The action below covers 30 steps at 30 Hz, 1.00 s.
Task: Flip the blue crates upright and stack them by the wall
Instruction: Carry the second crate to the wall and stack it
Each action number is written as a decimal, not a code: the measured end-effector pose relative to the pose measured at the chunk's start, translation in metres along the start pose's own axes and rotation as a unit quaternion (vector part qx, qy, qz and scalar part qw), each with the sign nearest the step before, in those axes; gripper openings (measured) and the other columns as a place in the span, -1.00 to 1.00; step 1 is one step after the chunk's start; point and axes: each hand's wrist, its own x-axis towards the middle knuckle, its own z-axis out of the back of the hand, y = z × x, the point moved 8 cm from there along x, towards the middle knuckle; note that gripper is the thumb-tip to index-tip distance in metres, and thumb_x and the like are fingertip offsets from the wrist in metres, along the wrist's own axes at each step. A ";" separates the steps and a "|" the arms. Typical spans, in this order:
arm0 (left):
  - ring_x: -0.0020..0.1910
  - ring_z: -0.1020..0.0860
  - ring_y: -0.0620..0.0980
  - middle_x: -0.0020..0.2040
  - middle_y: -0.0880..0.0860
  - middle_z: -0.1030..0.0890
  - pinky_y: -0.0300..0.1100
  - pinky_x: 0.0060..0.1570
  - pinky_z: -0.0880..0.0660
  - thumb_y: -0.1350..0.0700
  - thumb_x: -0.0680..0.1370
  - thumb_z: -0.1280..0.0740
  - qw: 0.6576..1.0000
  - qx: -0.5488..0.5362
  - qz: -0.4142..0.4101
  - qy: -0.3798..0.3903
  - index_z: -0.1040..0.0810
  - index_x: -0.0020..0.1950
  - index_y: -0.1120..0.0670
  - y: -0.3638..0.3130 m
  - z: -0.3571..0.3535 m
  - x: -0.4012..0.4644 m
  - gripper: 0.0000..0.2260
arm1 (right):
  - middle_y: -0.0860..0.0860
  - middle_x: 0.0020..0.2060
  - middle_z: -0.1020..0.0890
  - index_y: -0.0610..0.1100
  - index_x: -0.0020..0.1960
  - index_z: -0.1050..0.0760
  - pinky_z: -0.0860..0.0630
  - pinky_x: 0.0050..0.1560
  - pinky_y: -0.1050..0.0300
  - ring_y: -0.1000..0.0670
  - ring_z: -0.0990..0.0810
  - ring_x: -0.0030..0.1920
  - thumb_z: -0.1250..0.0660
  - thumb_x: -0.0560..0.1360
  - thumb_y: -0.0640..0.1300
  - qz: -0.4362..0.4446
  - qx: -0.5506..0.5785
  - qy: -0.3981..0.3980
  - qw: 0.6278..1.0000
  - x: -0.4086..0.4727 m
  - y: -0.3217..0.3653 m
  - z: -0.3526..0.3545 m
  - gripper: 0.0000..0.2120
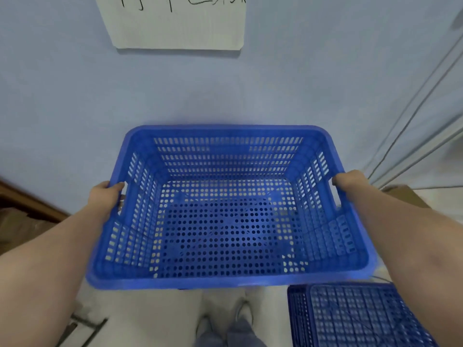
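I hold a blue perforated crate (229,221) upright, open side up, in front of the pale blue wall (75,108). My left hand (106,197) grips its left handle slot and my right hand (349,181) grips the right one. The crate hangs above the floor, its far rim close to the wall. Another blue crate (360,316) lies upside down at the lower right, bottom grid facing up, with more rims showing beneath it.
A white paper sheet (178,23) with handwriting hangs on the wall above. A brown cardboard box (406,196) sits at the right by thin cables (413,116). Brown wood and clutter (22,214) lie at the left. My feet (225,324) stand on the white floor below.
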 end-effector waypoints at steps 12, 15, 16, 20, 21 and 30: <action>-0.73 -0.43 -0.22 -0.29 0.10 -0.42 -0.33 -0.74 -0.35 0.37 0.55 -0.19 0.994 0.053 0.097 0.016 -0.34 0.08 0.17 0.074 -0.044 0.024 -0.83 | -0.24 -0.09 -0.45 -0.40 -0.03 -0.41 -0.38 -0.08 0.06 -0.15 -0.46 -0.10 -0.29 0.43 -0.37 -0.072 0.072 0.070 0.992 0.047 -0.034 -0.095 -0.85; -0.70 -0.45 -0.21 -0.26 0.10 -0.42 -0.36 -0.74 -0.34 0.37 0.54 -0.21 0.991 0.072 0.104 0.040 -0.31 0.12 0.16 0.088 -0.054 0.037 -0.79 | -0.28 0.17 -0.48 -0.48 0.27 -0.35 -0.29 -0.03 0.12 -0.20 -0.49 0.15 -0.25 0.49 -0.37 -0.105 0.087 0.085 0.987 0.052 -0.043 -0.122 -0.63; -0.65 -0.49 -0.16 -0.24 0.13 -0.43 -0.37 -0.73 -0.35 0.37 0.54 -0.22 0.990 0.079 0.108 0.044 -0.32 0.13 0.17 0.092 -0.056 0.040 -0.78 | -0.30 0.28 -0.45 -0.47 0.32 -0.31 -0.31 0.00 0.11 -0.24 -0.46 0.24 -0.24 0.51 -0.37 -0.117 0.089 0.088 0.985 0.051 -0.045 -0.129 -0.59; -0.36 -0.41 0.04 -0.16 0.15 -0.44 -0.17 -0.48 -0.45 0.36 0.52 -0.25 0.985 0.114 0.120 0.044 -0.33 0.32 0.30 0.114 -0.058 0.058 -0.63 | -0.24 0.30 -0.46 -0.44 0.28 -0.37 -0.38 0.20 0.03 -0.21 -0.44 0.29 -0.22 0.53 -0.38 -0.145 0.093 0.110 0.979 0.057 -0.057 -0.156 -0.66; -0.34 -0.40 0.05 -0.19 0.13 -0.44 -0.15 -0.42 -0.42 0.36 0.51 -0.25 0.983 0.123 0.126 0.047 -0.32 0.34 0.33 0.119 -0.058 0.063 -0.61 | -0.22 0.27 -0.46 -0.45 0.32 -0.35 -0.37 0.25 0.01 -0.18 -0.43 0.30 -0.22 0.53 -0.39 -0.146 0.094 0.113 0.978 0.059 -0.058 -0.161 -0.63; -0.05 -0.49 0.19 0.08 0.22 -0.46 0.02 -0.16 -0.48 0.39 0.49 -0.22 0.979 0.101 0.154 0.082 -0.29 0.39 0.28 0.149 -0.076 0.095 -0.54 | -0.22 0.40 -0.38 -0.40 0.36 -0.32 -0.29 0.41 -0.20 -0.27 -0.37 0.37 -0.28 0.52 -0.35 -0.157 0.080 0.119 0.977 0.079 -0.060 -0.188 -0.57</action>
